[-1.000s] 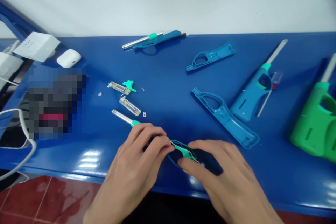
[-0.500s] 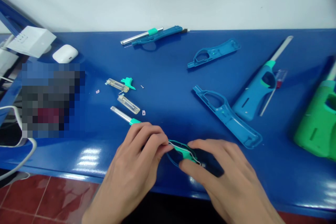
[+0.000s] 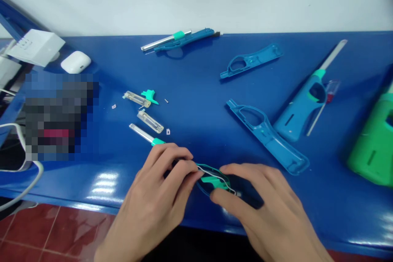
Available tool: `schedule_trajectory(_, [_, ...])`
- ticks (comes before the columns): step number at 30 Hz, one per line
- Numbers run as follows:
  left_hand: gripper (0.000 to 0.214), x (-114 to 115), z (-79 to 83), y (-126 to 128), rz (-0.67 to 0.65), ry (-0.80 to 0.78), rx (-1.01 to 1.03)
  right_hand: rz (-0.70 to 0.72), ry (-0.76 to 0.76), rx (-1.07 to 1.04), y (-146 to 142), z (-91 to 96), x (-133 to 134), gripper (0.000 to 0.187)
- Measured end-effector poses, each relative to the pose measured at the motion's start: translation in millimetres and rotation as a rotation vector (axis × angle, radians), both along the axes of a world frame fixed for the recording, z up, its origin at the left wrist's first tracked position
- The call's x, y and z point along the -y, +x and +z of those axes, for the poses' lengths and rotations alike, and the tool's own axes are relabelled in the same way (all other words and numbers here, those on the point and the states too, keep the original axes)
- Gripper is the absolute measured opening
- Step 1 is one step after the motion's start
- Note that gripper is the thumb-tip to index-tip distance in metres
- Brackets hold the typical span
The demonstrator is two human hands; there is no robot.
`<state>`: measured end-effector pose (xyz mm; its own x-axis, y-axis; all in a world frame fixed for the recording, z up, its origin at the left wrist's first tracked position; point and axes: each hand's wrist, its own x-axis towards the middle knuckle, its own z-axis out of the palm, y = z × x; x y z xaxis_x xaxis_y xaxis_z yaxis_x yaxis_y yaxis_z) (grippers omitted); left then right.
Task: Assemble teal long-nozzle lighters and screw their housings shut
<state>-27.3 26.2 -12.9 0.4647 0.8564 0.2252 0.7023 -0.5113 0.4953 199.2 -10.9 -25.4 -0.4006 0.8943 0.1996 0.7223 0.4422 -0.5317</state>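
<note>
My left hand (image 3: 167, 186) is closed on an opened utility lighter, thumb and fingers pinching at the handle by a thin white wire (image 3: 208, 170). The lighter's metal barrel (image 3: 141, 132) with its green collar (image 3: 158, 142) sticks out up-left beyond my left knuckles. Between my hands shows the blue casing's loop, with a green trigger (image 3: 215, 181) inside it and the wire running along it. Thumb and forefinger of my right hand (image 3: 260, 196) grip the casing from both sides at its right part. My palms hide the rest of the casing.
Two clear fuel tanks (image 3: 150, 121), a loose green trigger (image 3: 150, 95) and a small screw (image 3: 166, 100) lie ahead. Blue half-shells (image 3: 267, 137) and a whole blue lighter (image 3: 299, 106) are on the right, near a green lighter (image 3: 374, 143). A white earbud case (image 3: 76, 62) sits left.
Both hands keep their hold on the lighter. The green trigger has shifted slightly inside the casing, leaving a wider gap to the white wire. The view has moved a little.
</note>
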Motion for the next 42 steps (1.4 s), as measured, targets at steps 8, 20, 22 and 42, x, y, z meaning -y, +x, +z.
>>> schedule_trajectory(8, [0.004, -3.7, -4.3, 2.0, 0.005, 0.038, -0.082, 0.012, 0.026, -0.003, 0.4, 1.2, -0.7, 0.045])
schedule_trajectory(20, [0.006, -3.7, -5.2, 3.7, 0.013, 0.081, -0.064, 0.032, 0.039, -0.018, 1.5, -2.8, -0.6, 0.035])
schedule_trajectory(22, [0.007, -3.6, -4.6, 4.3, 0.015, 0.069, -0.06, 0.032, 0.039, -0.019, 1.3, -2.9, -1.0, 0.033])
schedule_trajectory(42, [0.026, -0.3, -1.3, -1.8, -0.023, 0.016, -0.076, 0.055, 0.067, -0.015, 3.1, -1.6, -0.3, 0.032])
